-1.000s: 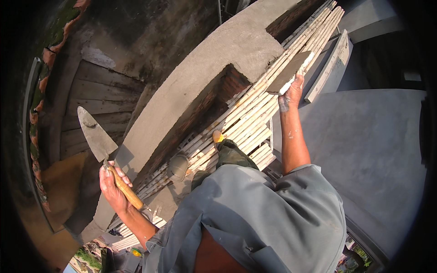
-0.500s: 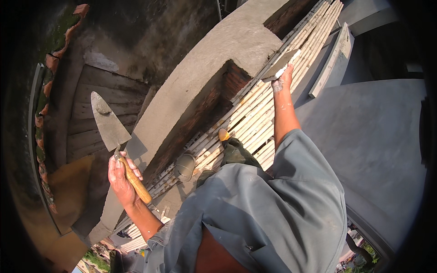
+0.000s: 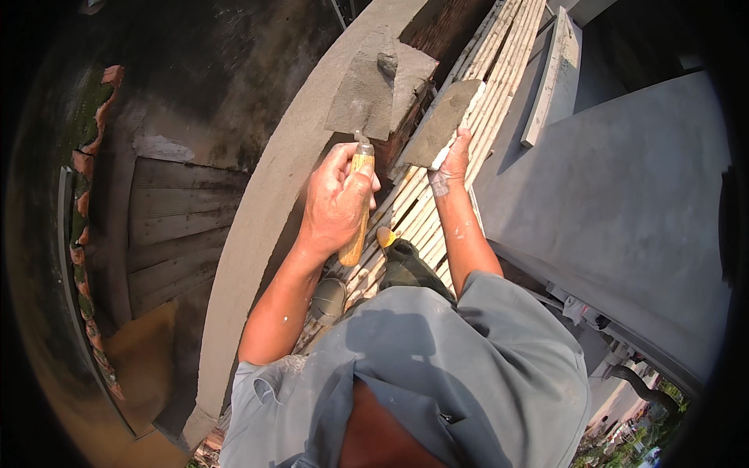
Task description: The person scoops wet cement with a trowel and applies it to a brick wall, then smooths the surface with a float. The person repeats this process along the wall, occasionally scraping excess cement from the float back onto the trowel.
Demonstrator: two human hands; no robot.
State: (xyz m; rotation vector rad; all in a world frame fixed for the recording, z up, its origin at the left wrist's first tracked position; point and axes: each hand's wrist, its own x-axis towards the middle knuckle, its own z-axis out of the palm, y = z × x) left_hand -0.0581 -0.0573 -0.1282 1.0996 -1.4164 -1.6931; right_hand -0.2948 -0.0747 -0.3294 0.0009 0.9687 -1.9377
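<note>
My left hand (image 3: pixel 335 199) grips the wooden handle (image 3: pixel 356 234) of a trowel, its wide metal blade (image 3: pixel 357 97) raised over the plastered ledge, with a lump of grey mortar near the tip. My right hand (image 3: pixel 454 160) holds a flat rectangular board (image 3: pixel 445 117) with a white edge and grey mortar on its top, just right of the trowel. A curved, freshly rendered wall top (image 3: pixel 238 242) runs up the middle, with exposed brick (image 3: pixel 425 27) along its inner side. Below me a yellow-toed boot (image 3: pixel 388 239) and a dark boot (image 3: pixel 328 300) stand on the walkway.
Bundled pale poles (image 3: pixel 499 74) form the walkway. A loose plank (image 3: pixel 550 86) and a grey wall surface (image 3: pixel 608 210) are at the right. On the left are a darker lower level with boards (image 3: pixel 179 226) and a mossy row of red tiles (image 3: pixel 82 187).
My left hand has swung forward and to the right with the trowel, bringing the blade near the board. My right hand and board have shifted left, and the view has turned slightly.
</note>
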